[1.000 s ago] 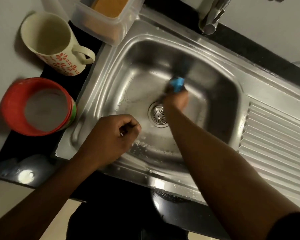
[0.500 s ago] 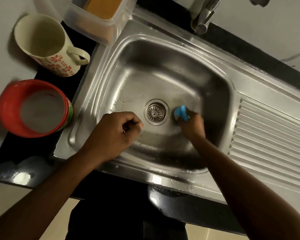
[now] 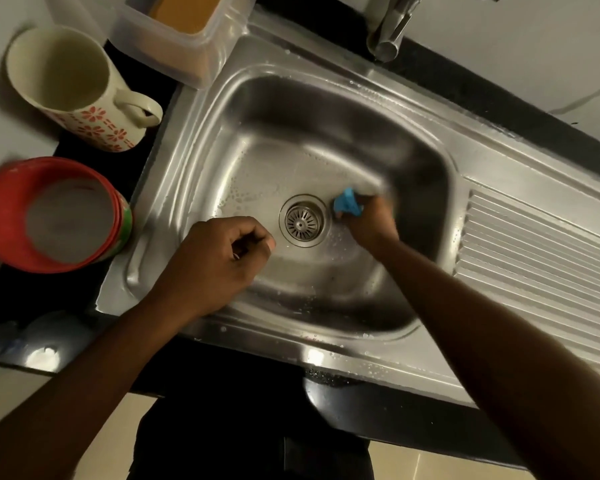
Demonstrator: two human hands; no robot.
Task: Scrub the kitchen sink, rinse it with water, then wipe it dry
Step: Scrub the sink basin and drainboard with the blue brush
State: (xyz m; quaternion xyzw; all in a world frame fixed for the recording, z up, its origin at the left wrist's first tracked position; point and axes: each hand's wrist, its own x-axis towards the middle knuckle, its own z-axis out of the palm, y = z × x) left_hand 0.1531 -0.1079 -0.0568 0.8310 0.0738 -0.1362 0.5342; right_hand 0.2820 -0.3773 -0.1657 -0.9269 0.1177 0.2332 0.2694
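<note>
A home kitchen.
Steel sink [image 3: 291, 109] with a drain [image 3: 302, 220] just left of the right grip [image 3: 369, 221], a tap [image 3: 388, 29] beyond it, a flowered mug [image 3: 94, 119] far left on the dark desk [image 3: 66, 299].

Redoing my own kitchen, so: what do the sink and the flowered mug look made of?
The sink looks like stainless steel with a satin finish: grey metal, soft streaky reflections, pressed ribs. The mug seems glazed ceramic, perhaps plastic: cream, thick-walled, printed red flowers.
</note>
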